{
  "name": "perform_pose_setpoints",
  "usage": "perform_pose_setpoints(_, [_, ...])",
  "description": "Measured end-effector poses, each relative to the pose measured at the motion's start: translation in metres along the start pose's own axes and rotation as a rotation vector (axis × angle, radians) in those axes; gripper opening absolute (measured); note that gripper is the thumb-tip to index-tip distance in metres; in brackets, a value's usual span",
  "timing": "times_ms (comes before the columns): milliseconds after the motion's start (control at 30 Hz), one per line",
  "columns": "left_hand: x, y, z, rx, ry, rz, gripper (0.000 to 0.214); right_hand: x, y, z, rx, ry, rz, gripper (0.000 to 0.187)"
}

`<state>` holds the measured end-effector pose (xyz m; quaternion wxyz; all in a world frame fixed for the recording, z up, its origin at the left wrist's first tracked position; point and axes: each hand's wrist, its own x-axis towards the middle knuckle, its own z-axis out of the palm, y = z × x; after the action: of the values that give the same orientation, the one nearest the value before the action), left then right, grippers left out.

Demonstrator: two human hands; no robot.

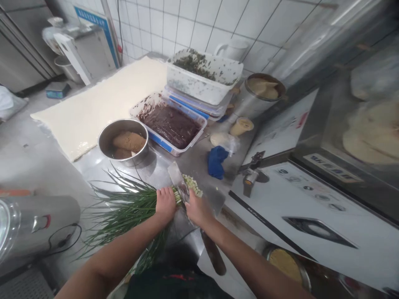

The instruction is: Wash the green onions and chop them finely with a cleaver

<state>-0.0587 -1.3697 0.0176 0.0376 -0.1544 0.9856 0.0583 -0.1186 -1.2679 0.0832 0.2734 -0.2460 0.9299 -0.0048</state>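
A thick bunch of green chives (134, 207) lies across the metal table, its long leaves fanning to the left. My left hand (166, 202) is closed around the bunch near its pale cut ends. Just right of it, my right hand (198, 207) is wrapped round a broad-bladed knife (177, 173), the blade close against the stems. A brown handle (213, 254) sticks out below my right wrist, in line with the blade. Small chopped pieces (193, 185) are heaped at the blade's right side.
Beyond the chives stand a steel pot (123, 141) of brown filling and a plastic tub (171, 124) of dark paste. A dough sheet (96, 104) spreads behind. A blue cloth (217, 162) lies near the white appliance (289, 199) at right. Greens fill another tub (202, 79).
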Motion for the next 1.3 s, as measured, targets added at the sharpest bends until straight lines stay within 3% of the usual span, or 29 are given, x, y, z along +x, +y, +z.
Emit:
perform_pose_setpoints(133, [0.004, -0.001, 0.001, -0.01, -0.005, -0.008, 0.023, 0.023, -0.023, 0.004, -0.031, 0.115, -0.001, 0.039])
perform_pose_setpoints(233, [0.003, 0.0, -0.003, -0.021, -0.029, -0.023, 0.025, 0.022, -0.03, 0.006, -0.039, 0.148, -0.008, 0.036])
perform_pose_setpoints(300, [-0.002, 0.002, -0.006, -0.008, -0.013, -0.029, 0.036, 0.017, -0.027, 0.006, -0.029, 0.138, -0.004, 0.037])
perform_pose_setpoints(433, [-0.017, 0.001, -0.01, 0.07, 0.067, -0.031, 0.082, 0.005, -0.009, 0.006, 0.028, 0.147, 0.009, 0.041])
perform_pose_setpoints(533, [-0.021, -0.004, -0.009, 0.077, 0.03, -0.031, 0.094, -0.008, 0.005, 0.004, 0.041, 0.156, 0.011, 0.045])
perform_pose_setpoints(733, [-0.01, -0.011, -0.01, 0.035, -0.036, 0.046, 0.068, -0.033, 0.019, -0.007, -0.044, 0.1, -0.171, 0.042])
perform_pose_setpoints(900, [-0.005, -0.012, -0.01, 0.05, -0.051, 0.098, 0.064, -0.025, 0.028, -0.015, -0.058, 0.003, -0.304, 0.039])
perform_pose_setpoints(1033, [0.0, -0.014, -0.007, 0.063, -0.07, 0.125, 0.061, 0.001, 0.016, -0.014, -0.032, -0.022, -0.24, 0.044])
perform_pose_setpoints(1167, [0.003, -0.014, -0.007, 0.049, -0.08, 0.124, 0.057, 0.024, -0.009, -0.006, -0.014, 0.042, -0.16, 0.044])
perform_pose_setpoints(1300, [-0.002, -0.011, -0.009, 0.036, -0.062, 0.077, 0.057, 0.028, -0.02, 0.002, 0.008, 0.101, -0.049, 0.037])
